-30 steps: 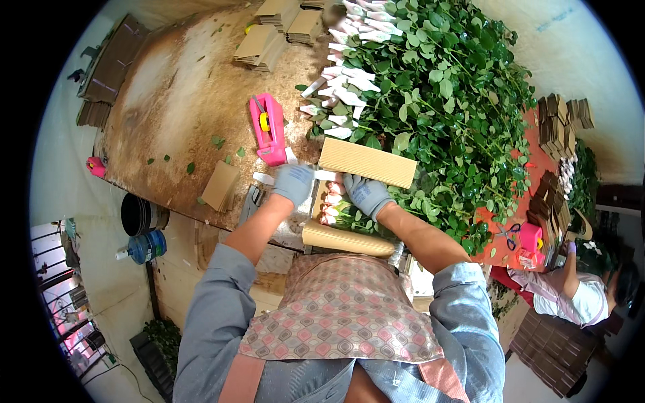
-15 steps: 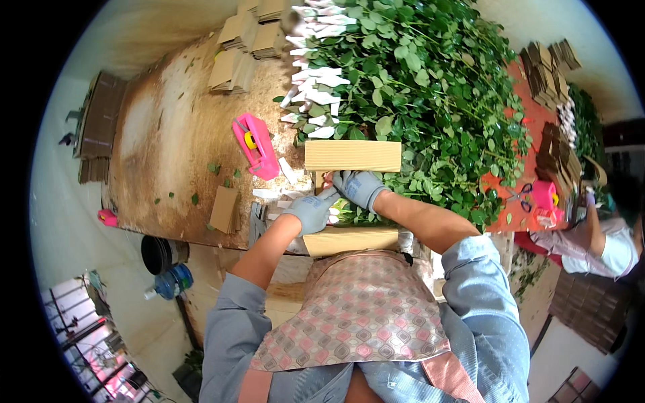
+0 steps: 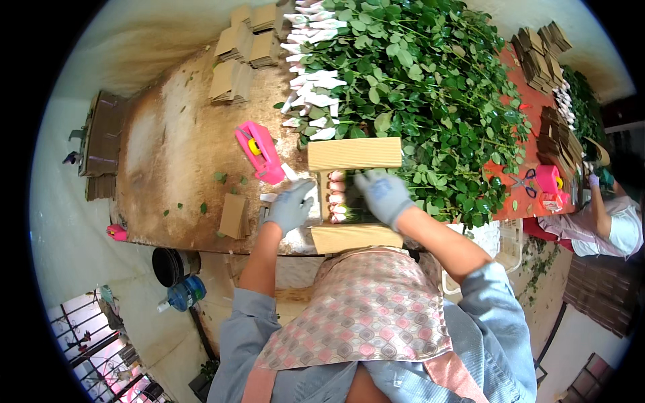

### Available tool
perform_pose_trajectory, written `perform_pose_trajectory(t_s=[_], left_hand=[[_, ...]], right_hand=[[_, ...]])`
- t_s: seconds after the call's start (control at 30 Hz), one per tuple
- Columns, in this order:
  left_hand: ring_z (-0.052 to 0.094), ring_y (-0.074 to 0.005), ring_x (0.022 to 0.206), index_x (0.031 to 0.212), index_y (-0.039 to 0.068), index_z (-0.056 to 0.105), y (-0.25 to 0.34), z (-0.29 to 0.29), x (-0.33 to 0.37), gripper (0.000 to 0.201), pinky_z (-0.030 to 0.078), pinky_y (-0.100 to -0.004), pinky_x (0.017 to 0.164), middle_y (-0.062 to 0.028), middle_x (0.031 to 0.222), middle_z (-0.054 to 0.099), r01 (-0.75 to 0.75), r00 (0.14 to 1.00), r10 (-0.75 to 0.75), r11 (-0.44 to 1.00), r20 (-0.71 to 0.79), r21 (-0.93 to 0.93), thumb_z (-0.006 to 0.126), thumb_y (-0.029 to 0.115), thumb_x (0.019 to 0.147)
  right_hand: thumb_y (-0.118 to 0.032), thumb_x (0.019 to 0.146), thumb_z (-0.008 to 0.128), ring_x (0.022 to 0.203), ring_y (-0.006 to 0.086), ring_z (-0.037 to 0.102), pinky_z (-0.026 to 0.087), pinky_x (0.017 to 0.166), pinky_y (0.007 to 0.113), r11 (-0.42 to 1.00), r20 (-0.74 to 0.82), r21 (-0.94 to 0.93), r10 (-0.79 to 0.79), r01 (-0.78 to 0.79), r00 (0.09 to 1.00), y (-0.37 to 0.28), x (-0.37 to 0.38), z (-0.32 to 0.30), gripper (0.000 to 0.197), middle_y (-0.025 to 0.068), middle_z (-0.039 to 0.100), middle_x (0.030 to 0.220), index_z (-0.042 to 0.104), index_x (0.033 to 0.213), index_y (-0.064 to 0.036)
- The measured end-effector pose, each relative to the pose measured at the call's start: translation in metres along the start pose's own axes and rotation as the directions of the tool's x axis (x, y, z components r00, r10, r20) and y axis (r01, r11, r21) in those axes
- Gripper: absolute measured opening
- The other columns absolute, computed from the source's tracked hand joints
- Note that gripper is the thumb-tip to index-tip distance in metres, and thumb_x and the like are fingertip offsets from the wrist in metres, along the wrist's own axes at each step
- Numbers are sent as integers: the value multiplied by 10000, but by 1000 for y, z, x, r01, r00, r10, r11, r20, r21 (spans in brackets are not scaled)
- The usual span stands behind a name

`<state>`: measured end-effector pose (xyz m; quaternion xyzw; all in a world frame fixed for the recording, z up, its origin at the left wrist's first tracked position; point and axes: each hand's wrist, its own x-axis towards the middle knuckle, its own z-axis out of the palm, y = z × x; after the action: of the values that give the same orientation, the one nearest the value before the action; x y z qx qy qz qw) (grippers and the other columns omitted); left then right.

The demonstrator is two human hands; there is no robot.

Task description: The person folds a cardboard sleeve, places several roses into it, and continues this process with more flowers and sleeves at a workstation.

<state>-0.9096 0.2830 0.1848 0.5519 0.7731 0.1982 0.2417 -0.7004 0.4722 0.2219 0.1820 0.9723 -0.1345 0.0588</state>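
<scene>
Pink rose buds [image 3: 337,195] lie in a row on a sheet of corrugated cardboard [image 3: 355,154], whose ribbed flaps stand out beyond and nearer than the buds. My right hand [image 3: 385,197], in a grey glove, is over the stems just right of the buds, fingers stretched and slightly blurred. Left of the cardboard, my gloved left hand [image 3: 292,205] hovers over the table with fingers and thumb apart, and nothing shows in it. Beyond that hand are a white bud sleeve [image 3: 289,172] and a pink tape dispenser [image 3: 260,152].
A large heap of leafy rose stems [image 3: 416,101] with white-sleeved buds [image 3: 316,80] covers the table's far right. Cardboard stacks [image 3: 232,80] stand far left, a smaller cardboard pile [image 3: 234,216] nearer. Scissors [image 3: 523,183] lie right. Another person [image 3: 605,218] works at far right.
My hands have drawn apart: the left moved left off the cardboard, the right shifted slightly right. The row of pink buds, mostly covered before, now shows.
</scene>
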Motion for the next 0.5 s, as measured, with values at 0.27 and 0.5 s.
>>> perform_pose_trajectory(t_s=[0.27,0.5], left_hand=[[545,-340,1233,1431,97,490,-43,-29,-73,687,483,-465,975,-151,1437,490,170,962,-241,895,127,412,765,277,827],[498,-338,1288,1476,130,426,-68,42,-44,798,457,-457,1036,-150,1410,465,-40,994,-3,918,106,395,795,207,773]], right_hand=[[-210,923,611,934,351,668,541,771,460,938,-198,196,324,-286,925,7,-89,-11,312,142,668,1082,620,1213,-97],[-240,942,608,913,359,668,535,762,459,926,-202,172,367,-336,908,-30,-100,-17,261,149,675,1055,638,1162,-102]])
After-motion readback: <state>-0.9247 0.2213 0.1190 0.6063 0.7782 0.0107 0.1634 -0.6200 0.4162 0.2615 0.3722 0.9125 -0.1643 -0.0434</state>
